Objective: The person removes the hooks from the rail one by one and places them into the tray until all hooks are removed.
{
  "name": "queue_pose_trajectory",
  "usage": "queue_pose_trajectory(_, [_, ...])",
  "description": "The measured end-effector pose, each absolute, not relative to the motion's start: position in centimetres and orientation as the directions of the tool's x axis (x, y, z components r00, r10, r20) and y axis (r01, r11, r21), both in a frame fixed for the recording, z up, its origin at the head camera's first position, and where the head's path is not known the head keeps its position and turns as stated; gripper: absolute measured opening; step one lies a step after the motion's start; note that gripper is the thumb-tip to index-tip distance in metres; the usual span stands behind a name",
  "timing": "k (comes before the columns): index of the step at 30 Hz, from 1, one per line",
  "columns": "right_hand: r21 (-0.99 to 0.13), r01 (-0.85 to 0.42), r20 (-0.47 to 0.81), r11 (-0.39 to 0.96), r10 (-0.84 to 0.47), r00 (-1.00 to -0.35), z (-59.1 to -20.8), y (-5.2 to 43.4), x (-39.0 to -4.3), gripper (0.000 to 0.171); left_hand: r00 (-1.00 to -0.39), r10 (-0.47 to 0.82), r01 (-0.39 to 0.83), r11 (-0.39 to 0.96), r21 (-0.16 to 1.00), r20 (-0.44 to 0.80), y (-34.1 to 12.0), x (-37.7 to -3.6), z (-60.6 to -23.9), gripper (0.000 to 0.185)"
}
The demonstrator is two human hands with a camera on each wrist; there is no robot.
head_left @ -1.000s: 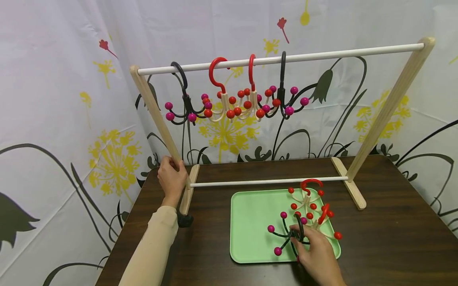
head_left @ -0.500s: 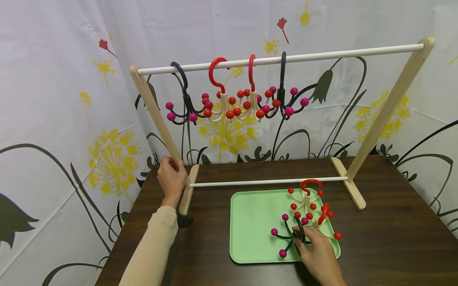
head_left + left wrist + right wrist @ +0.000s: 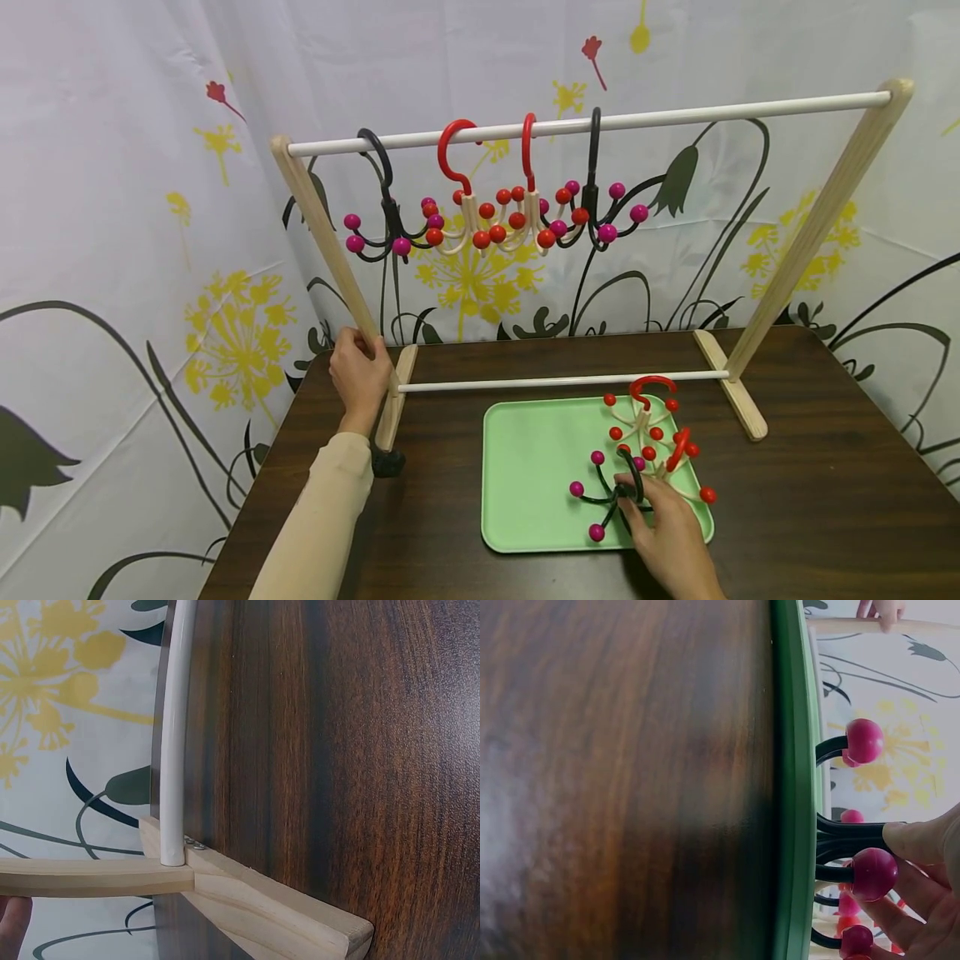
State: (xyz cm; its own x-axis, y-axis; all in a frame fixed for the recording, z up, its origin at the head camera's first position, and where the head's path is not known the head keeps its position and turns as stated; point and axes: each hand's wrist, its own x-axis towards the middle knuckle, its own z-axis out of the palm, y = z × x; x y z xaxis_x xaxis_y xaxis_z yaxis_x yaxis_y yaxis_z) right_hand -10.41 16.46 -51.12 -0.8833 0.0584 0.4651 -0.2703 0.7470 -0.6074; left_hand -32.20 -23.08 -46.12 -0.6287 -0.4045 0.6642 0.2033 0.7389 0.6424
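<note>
Two hands work at a dark desk [image 3: 825, 467]. Left hand [image 3: 362, 375] grasps the wooden rack's [image 3: 322, 225] left post, seemingly steadying it. Right hand [image 3: 667, 533] pinches a black hook hanger [image 3: 611, 492] with magenta balls, lying on the near right of the green tray [image 3: 532, 467].

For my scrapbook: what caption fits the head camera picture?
Right hand grips a black multi-arm hook with magenta balls on a green plastic tray.

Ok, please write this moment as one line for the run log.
left hand: grips rack post | right hand: pinches black hook | place: green tray
</note>
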Motion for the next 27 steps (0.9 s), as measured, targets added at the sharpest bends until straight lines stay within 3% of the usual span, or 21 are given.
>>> queue_pose_trajectory(15, [-0.607, -0.249, 0.457, 0.754, 0.074, -0.887, -50.5, 16.5, -9.7, 0.041, -0.628, -0.405, 0.205, 0.737, 0.644, 0.664, -23.1, -32.2, -46.1, 0.021])
queue_pose_trajectory(20, [-0.641, -0.187, 0.429, 0.744, 0.145, -0.892, -48.9, 16.6, -8.4, 0.041, -0.631, -0.401, 0.204, 0.740, 0.641, 0.664, -23.1, -32.3, -46.2, 0.020])
queue_pose_trajectory(24, [-0.667, -0.200, 0.496, 0.718, 0.227, -0.838, -47.1, 16.8, -7.6, 0.042, -0.622, -0.398, 0.212, 0.743, 0.634, 0.675, -23.2, -32.3, -46.3, 0.020])
queue_pose_trajectory(27, [-0.659, -0.315, 0.597, 0.683, 0.221, -0.771, -45.2, 17.4, -7.4, 0.038, -0.622, -0.397, 0.213, 0.744, 0.633, 0.675, -23.1, -32.3, -46.4, 0.020])
